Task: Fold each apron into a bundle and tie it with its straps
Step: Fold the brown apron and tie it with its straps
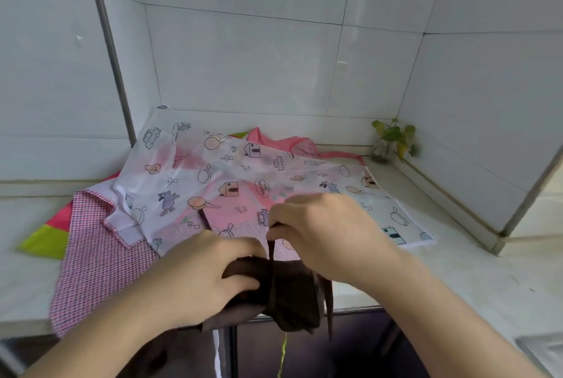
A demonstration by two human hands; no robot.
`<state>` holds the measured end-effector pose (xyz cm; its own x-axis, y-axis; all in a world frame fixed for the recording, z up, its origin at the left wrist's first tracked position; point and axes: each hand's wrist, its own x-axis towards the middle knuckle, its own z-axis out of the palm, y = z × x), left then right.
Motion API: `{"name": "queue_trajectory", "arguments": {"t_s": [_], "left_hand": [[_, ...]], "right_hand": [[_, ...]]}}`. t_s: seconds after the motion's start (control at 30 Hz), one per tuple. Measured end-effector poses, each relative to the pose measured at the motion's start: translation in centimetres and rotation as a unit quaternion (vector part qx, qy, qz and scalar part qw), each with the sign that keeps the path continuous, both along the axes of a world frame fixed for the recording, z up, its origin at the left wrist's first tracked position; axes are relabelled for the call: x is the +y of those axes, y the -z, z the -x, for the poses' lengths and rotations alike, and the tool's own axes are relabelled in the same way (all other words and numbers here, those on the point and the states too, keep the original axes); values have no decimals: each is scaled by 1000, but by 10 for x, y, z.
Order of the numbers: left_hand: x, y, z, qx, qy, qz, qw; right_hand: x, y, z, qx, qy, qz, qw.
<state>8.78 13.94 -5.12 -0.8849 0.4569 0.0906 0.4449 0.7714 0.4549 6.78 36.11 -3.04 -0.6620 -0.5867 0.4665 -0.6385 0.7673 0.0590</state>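
A dark brown apron (292,301), folded into a bundle, lies at the counter's front edge. My left hand (201,280) presses down on the bundle's left part with its fingers curled over the fabric. My right hand (323,231) pinches a dark brown strap (271,258) that runs up from the bundle. Another dark strap (204,219) lies across the aprons behind. Strap ends (329,310) hang over the edge.
A white translucent apron with cartoon prints (243,173) is spread over a pink checked apron (97,255) and a pink and green one (45,240). A small potted plant (393,140) stands in the back right corner. Tiled walls enclose the pale counter (475,280).
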Motion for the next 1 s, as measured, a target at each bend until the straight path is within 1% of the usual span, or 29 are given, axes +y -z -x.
{"name": "queue_trajectory", "arguments": {"t_s": [0.03, 0.07, 0.1, 0.13, 0.17, 0.23, 0.27, 0.33, 0.37, 0.4, 0.47, 0.5, 0.53, 0.57, 0.6, 0.63, 0.67, 0.7, 0.77, 0.8, 0.83, 0.9, 0.97, 1.0], "left_hand": [[1, -4, -3, -20, 12, -41, 999], [1, -6, -5, -25, 16, -74, 997], [1, -8, -7, -14, 15, -93, 995], [0, -8, -8, 2, 10, -105, 994], [-1, -9, -9, 19, 3, -113, 993], [-3, -7, -11, 31, -5, -144, 989], [-3, -7, -13, 25, -7, -165, 986], [-4, -9, -17, 7, -12, -208, 978], [-3, -8, -16, 4, -19, -218, 976], [-3, -8, -16, 3, -30, -223, 974], [-3, -7, -13, 3, -62, -241, 969], [-4, -8, -10, 5, -77, -256, 963], [-5, -9, -7, 5, -94, -278, 956], [-8, -10, -5, 2, -113, -308, 945], [-10, -12, -3, -9, -130, -345, 930], [-12, -14, -2, -24, -144, -381, 913], [-13, -15, -2, -41, -152, -409, 899], [-13, -15, -2, -56, -155, -426, 890], [-10, -14, -3, -70, -160, -437, 882], [-9, -12, -2, -67, -164, -436, 882], [-7, -11, -1, -59, -167, -432, 884], [-7, -10, -1, -34, -175, -423, 889], [-9, -9, -1, -8, -189, -413, 891], [-12, -8, -1, 1, -197, -413, 889]], "right_hand": [[1, -5, 7, -41, -3, 19, 999], [1, -8, 15, -104, -5, 44, 994], [3, -9, 23, -185, -10, 81, 979], [5, -9, 29, -263, -22, 121, 957], [6, -7, 32, -321, -38, 150, 934], [5, 3, 35, -396, -74, 188, 896], [4, 11, 37, -439, -98, 217, 866], [2, 28, 38, -518, -136, 297, 790], [1, 34, 39, -530, -139, 321, 773], [0, 38, 40, -529, -139, 334, 768], [0, 45, 43, -453, -99, 354, 812], [0, 50, 43, -397, -57, 390, 829], [0, 54, 42, -345, 0, 455, 821], [0, 58, 38, -291, 70, 537, 788], [1, 61, 31, -235, 128, 593, 760], [0, 64, 22, -198, 143, 616, 749], [-4, 65, 9, -194, 115, 617, 754], [-10, 66, -3, -221, 72, 601, 765], [-27, 65, -24, -311, -22, 531, 788], [-35, 67, -29, -353, -59, 491, 794], [-41, 71, -31, -380, -81, 469, 793], [-51, 78, -32, -377, -73, 458, 801], [-51, 82, -32, -350, -25, 470, 810], [-49, 82, -34, -345, -9, 478, 807]]}}
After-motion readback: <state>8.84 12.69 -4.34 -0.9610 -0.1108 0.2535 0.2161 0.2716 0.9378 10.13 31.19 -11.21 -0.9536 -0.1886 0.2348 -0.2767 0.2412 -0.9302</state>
